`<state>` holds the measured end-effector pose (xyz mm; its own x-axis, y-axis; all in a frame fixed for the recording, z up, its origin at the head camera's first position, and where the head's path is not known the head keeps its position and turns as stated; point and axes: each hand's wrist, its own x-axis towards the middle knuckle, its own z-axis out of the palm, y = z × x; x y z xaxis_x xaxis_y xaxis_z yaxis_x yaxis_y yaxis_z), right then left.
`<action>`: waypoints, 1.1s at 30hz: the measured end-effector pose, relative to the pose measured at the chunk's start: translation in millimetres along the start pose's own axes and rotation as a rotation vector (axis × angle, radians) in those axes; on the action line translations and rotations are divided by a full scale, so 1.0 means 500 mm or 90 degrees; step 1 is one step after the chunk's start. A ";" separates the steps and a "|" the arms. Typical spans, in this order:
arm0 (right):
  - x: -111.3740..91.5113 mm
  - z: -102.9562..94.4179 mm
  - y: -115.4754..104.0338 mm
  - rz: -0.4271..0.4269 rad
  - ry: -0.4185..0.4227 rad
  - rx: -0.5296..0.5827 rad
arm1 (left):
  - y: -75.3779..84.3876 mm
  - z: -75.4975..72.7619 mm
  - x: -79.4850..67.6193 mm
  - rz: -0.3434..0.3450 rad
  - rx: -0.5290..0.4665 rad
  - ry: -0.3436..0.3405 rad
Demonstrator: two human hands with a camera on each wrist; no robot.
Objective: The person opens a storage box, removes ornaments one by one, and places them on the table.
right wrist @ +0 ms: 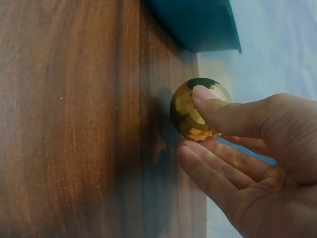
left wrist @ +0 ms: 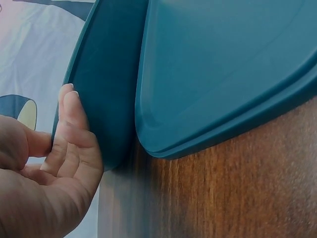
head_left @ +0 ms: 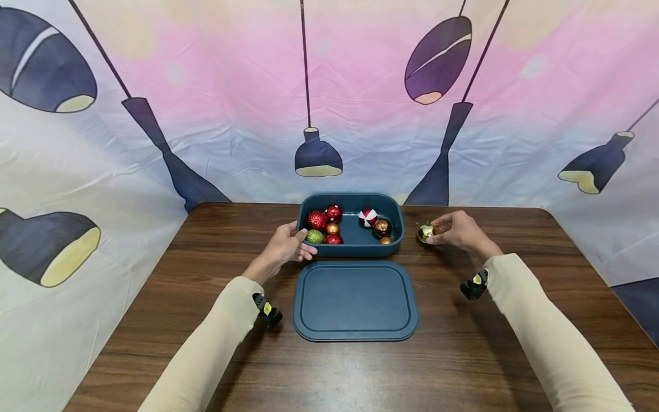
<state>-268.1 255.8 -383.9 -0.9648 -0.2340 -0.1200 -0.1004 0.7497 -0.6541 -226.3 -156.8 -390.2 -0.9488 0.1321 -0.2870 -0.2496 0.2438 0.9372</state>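
My left hand (head_left: 286, 245) grips the near left corner of a dark blue box (head_left: 355, 250), thumb over the rim and fingers along the outer wall (left wrist: 111, 74). Inside lie several Christmas baubles: red ones such as the glittery bauble (head_left: 316, 220), a green bauble (head_left: 314, 236), a red-and-white bauble (head_left: 368, 217) and a bronze bauble (head_left: 382, 228). To the right of the box, my right hand (head_left: 457, 232) pinches a shiny faceted gold bauble (right wrist: 185, 111) between thumb and fingertips, low over the table.
A flat blue lid (head_left: 355, 300) lies on the brown wooden table (head_left: 355, 377) just in front of the box. Behind the table's far edge hangs a cloth backdrop (head_left: 247, 143) printed with lamps. Each wrist wears a small black camera (head_left: 473, 286).
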 end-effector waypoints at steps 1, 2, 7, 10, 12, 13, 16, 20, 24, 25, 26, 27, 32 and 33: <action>0.000 0.001 0.000 -0.001 0.000 0.000 | 0.000 0.000 -0.001 0.000 0.000 0.000; -0.001 0.003 0.001 -0.002 -0.001 0.001 | 0.000 -0.001 -0.002 0.000 -0.001 0.001; -0.006 0.004 0.002 -0.001 -0.004 0.004 | 0.000 0.000 -0.002 0.007 0.002 0.000; -0.006 0.003 0.002 0.002 -0.006 0.006 | -0.002 0.000 0.000 0.008 0.002 0.000; -0.006 0.000 0.002 0.004 -0.004 0.004 | -0.002 0.000 0.000 0.007 0.002 0.001; -0.006 -0.001 0.002 0.008 -0.004 0.005 | -0.002 0.000 0.000 0.007 0.002 0.001; -0.009 -0.010 -0.001 0.012 -0.003 0.004 | -0.003 -0.001 0.000 0.007 0.003 0.002; -0.013 -0.023 -0.008 0.007 -0.003 0.003 | -0.004 0.000 0.001 0.007 0.001 0.001; -0.016 -0.034 -0.018 -0.008 0.002 -0.005 | -0.004 0.000 0.002 0.005 0.001 0.002; -0.016 -0.036 -0.021 -0.011 0.004 -0.002 | -0.004 0.000 0.002 0.005 0.002 0.002; -0.017 -0.038 -0.025 -0.015 0.002 0.006 | -0.004 0.000 0.002 0.006 0.003 0.001; -0.017 -0.039 -0.028 -0.016 0.003 0.010 | -0.004 0.000 0.002 0.007 0.003 0.002; -0.021 -0.043 -0.049 -0.040 -0.001 0.020 | -0.004 -0.001 0.002 0.008 0.004 0.000; -0.022 -0.043 -0.053 -0.049 -0.002 0.019 | -0.004 -0.001 0.001 0.008 0.004 0.000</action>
<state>-260.3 252.1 -349.2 -0.9538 -0.2922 -0.0703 -0.1674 0.7110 -0.6829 -226.6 -157.6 -392.1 -0.9517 0.1357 -0.2753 -0.2365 0.2476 0.9396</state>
